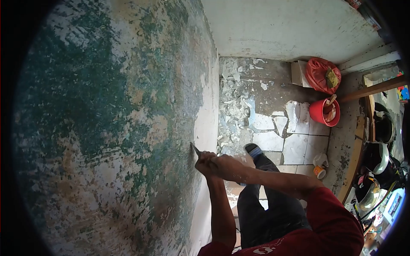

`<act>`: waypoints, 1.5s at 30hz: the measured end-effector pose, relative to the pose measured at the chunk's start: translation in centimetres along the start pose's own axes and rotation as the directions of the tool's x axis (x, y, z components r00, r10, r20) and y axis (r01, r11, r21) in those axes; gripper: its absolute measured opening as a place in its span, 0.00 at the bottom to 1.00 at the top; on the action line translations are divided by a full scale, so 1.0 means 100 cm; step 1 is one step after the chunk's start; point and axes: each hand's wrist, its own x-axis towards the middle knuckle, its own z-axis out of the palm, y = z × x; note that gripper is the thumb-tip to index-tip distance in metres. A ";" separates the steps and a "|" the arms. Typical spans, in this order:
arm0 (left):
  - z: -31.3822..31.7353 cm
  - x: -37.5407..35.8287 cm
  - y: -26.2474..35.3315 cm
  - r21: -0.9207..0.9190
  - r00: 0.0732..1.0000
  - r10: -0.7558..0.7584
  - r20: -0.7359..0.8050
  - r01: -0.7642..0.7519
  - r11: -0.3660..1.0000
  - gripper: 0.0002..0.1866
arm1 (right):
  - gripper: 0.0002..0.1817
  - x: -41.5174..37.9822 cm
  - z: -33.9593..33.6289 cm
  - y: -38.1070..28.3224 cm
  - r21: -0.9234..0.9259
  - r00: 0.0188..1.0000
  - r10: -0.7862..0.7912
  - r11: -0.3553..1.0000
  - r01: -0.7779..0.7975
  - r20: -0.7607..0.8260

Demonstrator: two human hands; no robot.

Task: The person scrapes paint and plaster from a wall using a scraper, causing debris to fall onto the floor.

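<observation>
A scraper (195,149) with a thin metal blade touches the wall (141,128), whose green paint is patchy and worn down to pale plaster. My left hand (206,164) is closed around the scraper close to its blade. Just behind it, my right hand (227,167) is also closed, pressed against the left one and gripping the tool's handle, which is mostly hidden by the fingers. The blade meets the wall near the border of a bare whitish strip (207,115).
Paint flakes (235,109) litter the floor beside white tiles (294,147). Farther back are a red bucket (318,112), a red bag (316,77) and a wooden beam (376,88). An orange-and-white cup (319,172) lies near the ledge; pots (378,158) crowd the right.
</observation>
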 end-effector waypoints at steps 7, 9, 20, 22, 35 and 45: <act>-0.008 0.036 -0.005 0.198 0.947 0.127 -0.294 -0.070 0.978 0.08 | 0.12 0.024 -0.023 -0.011 0.150 0.991 0.130 0.981 -0.123 -0.042; 0.016 0.018 -0.008 -0.137 0.986 -0.025 -0.166 0.002 0.991 0.09 | 0.11 0.011 -0.018 -0.003 0.008 0.997 -0.051 0.999 0.052 -0.049; 0.007 0.000 0.005 0.241 0.942 0.144 -0.304 -0.070 0.968 0.09 | 0.16 0.013 0.015 0.021 0.101 0.946 -0.266 0.952 0.288 -0.183; -0.021 0.013 0.017 0.374 0.929 0.177 -0.326 -0.046 0.926 0.09 | 0.15 0.023 -0.036 -0.030 0.239 0.888 0.321 0.881 -0.408 0.329; -0.019 0.002 0.008 0.340 0.936 0.141 -0.323 -0.024 0.940 0.11 | 0.15 0.016 0.009 0.012 0.249 0.989 0.113 0.959 -0.133 0.095; -0.024 0.003 -0.004 0.179 0.929 0.159 -0.335 -0.103 0.978 0.09 | 0.14 0.006 0.011 0.034 0.097 1.000 -0.019 0.995 0.019 0.002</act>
